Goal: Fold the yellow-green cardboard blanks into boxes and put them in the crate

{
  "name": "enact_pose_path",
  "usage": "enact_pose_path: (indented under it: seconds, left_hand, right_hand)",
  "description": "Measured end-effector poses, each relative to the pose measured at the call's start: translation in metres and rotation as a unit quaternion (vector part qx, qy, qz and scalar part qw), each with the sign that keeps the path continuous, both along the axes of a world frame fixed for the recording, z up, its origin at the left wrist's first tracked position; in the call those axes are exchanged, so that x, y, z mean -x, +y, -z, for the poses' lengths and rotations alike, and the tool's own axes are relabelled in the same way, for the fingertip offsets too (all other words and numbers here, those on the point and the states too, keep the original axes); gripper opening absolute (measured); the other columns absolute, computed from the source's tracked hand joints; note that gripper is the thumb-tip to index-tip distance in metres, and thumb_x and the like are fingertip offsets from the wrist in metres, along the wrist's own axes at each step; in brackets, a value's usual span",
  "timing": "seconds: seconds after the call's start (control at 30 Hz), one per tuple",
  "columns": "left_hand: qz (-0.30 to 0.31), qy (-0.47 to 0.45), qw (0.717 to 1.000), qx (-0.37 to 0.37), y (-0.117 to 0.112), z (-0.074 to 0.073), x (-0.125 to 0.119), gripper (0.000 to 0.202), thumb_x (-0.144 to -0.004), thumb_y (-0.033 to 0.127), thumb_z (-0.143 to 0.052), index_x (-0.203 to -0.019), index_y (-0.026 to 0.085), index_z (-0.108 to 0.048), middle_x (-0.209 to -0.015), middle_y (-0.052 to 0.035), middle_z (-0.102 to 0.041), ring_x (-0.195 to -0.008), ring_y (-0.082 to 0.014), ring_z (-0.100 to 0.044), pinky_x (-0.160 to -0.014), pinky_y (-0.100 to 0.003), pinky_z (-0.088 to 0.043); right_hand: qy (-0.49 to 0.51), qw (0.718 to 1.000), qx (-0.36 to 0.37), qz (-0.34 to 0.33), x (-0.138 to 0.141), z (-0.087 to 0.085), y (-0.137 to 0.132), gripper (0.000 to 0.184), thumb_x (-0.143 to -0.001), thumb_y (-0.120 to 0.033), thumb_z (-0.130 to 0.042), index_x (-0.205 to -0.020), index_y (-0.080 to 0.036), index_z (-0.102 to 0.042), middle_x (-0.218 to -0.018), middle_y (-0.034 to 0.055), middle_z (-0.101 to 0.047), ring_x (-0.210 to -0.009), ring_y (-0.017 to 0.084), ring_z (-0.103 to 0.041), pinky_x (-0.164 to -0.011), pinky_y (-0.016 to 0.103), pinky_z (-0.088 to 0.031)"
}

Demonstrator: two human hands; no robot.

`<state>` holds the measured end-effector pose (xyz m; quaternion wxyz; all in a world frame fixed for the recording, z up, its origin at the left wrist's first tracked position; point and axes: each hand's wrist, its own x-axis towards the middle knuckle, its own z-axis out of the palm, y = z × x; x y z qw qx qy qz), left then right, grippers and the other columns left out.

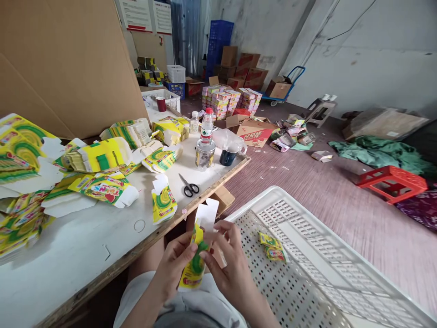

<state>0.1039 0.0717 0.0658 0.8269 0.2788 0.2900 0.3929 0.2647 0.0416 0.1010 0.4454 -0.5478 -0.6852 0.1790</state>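
Both my hands hold a small yellow and green printed carton (pixel 195 266) over my lap, its white flap (pixel 206 215) sticking up. My left hand (pixel 175 268) grips its left side, thumb on the front. My right hand (pixel 229 264) pinches the right side, fingers curled near the flap. On the white table (pixel 95 246) to my left, one folded carton (pixel 163 204) stands upright near the edge. Stacks of flat carton blanks (pixel 99 157) lie further back and to the left.
Black scissors (pixel 189 187) lie near the table edge. Bottles (pixel 206 124), a jar (pixel 205 153) and a dark cup (pixel 227 156) stand at the table's far corner. A white perforated crate (pixel 307 255) at my right holds one finished carton (pixel 272 246). A red stool (pixel 392 181) and boxes sit on the floor.
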Motion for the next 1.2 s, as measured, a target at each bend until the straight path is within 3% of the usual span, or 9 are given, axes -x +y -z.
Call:
enact_pose_path:
  seconds: [0.07,0.17,0.27,0.37,0.47,0.7,0.83,1.0,1.2]
  left_hand:
    - [-0.014,0.033,0.999,-0.023,0.000,0.002,-0.003,0.041,-0.085,0.040,-0.075,-0.120,0.018,-0.071,-0.102,-0.0100,-0.079,-0.095,-0.0271,-0.074,-0.083,-0.034,-0.058]
    - [-0.026,0.098,0.992,-0.081,-0.003,0.003,-0.009,0.042,-0.090,0.046,-0.067,-0.121,0.018,-0.067,-0.112,-0.0108,-0.077,-0.104,-0.0287,-0.072,-0.085,-0.035,-0.058]
    - [-0.036,0.174,0.973,-0.150,-0.006,0.003,-0.011,0.045,-0.094,0.042,-0.063,-0.132,0.021,-0.053,-0.121,-0.0115,-0.073,-0.110,-0.0269,-0.069,-0.089,-0.034,-0.057]
    - [-0.035,0.217,0.955,-0.200,-0.003,0.002,-0.004,0.055,-0.095,0.037,-0.061,-0.142,0.025,-0.036,-0.126,-0.0132,-0.070,-0.111,-0.0256,-0.069,-0.090,-0.034,-0.056]
    - [0.021,0.221,0.946,-0.236,0.003,-0.005,0.008,0.057,-0.095,0.034,-0.061,-0.146,0.026,-0.035,-0.131,-0.0125,-0.067,-0.115,-0.0254,-0.066,-0.095,-0.035,-0.053]
    - [0.113,0.191,0.958,-0.183,0.004,-0.013,0.020,0.045,-0.085,0.029,-0.075,-0.126,0.025,-0.056,-0.098,-0.0036,-0.075,-0.083,-0.0179,-0.070,-0.071,-0.024,-0.053]
    - [0.116,0.145,0.970,-0.159,0.004,-0.011,0.017,0.076,-0.086,0.033,-0.074,-0.150,0.031,-0.033,-0.118,-0.0089,-0.072,-0.091,-0.0211,-0.071,-0.073,-0.028,-0.054]
    - [0.081,0.224,0.948,-0.212,0.007,-0.006,0.015,0.043,-0.088,0.027,-0.070,-0.130,0.024,-0.062,-0.127,-0.0104,-0.069,-0.100,-0.0233,-0.070,-0.082,-0.029,-0.055]
    - [0.076,0.236,0.941,-0.230,0.003,-0.004,0.009,0.046,-0.093,0.019,-0.059,-0.138,0.028,-0.056,-0.138,-0.0076,-0.064,-0.108,-0.0219,-0.068,-0.089,-0.030,-0.055]
  right_hand:
    - [0.044,0.996,-0.017,0.081,0.004,0.009,-0.003,0.037,-0.091,-0.038,-0.066,-0.123,-0.022,-0.056,-0.115,0.0119,-0.054,-0.097,0.026,-0.057,-0.076,0.038,-0.054]
    - [0.091,0.990,0.026,0.105,0.008,0.021,-0.005,0.019,-0.094,-0.038,-0.062,-0.087,-0.021,-0.058,-0.077,0.0007,-0.056,-0.063,0.016,-0.052,-0.055,0.027,-0.046]
    - [0.106,0.985,0.054,0.128,0.007,0.029,-0.007,0.034,-0.094,-0.033,-0.061,-0.066,-0.022,-0.047,-0.058,-0.0049,-0.045,-0.053,0.012,-0.042,-0.048,0.023,-0.036]
    - [0.185,0.975,0.078,0.100,0.002,0.031,-0.008,0.013,-0.094,-0.033,-0.061,-0.097,-0.022,-0.055,-0.070,-0.0027,-0.058,-0.057,0.014,-0.052,-0.051,0.023,-0.042]
    - [0.232,0.970,0.071,0.027,-0.008,0.028,-0.010,0.027,-0.097,-0.032,-0.058,-0.122,-0.025,-0.051,-0.081,-0.0004,-0.065,-0.064,0.015,-0.060,-0.058,0.024,-0.048]
    - [0.149,0.982,0.101,-0.056,-0.022,0.015,-0.008,0.024,-0.099,-0.036,-0.054,-0.083,-0.021,-0.065,-0.070,0.0007,-0.063,-0.060,0.015,-0.058,-0.055,0.024,-0.045]
    - [0.200,0.976,0.087,-0.005,-0.018,0.017,-0.004,0.017,-0.098,-0.035,-0.057,-0.110,-0.024,-0.063,-0.089,0.0045,-0.068,-0.071,0.017,-0.064,-0.061,0.026,-0.052]
    - [0.147,0.986,0.078,-0.029,-0.025,0.011,-0.001,0.030,-0.101,-0.039,-0.048,-0.099,-0.024,-0.074,-0.101,0.0092,-0.067,-0.096,0.024,-0.064,-0.074,0.030,-0.053]
    - [0.075,0.978,0.196,0.005,-0.020,0.014,-0.001,0.025,-0.090,-0.027,-0.060,-0.113,-0.021,-0.066,-0.060,-0.0068,-0.049,-0.048,0.011,-0.041,-0.046,0.022,-0.033]
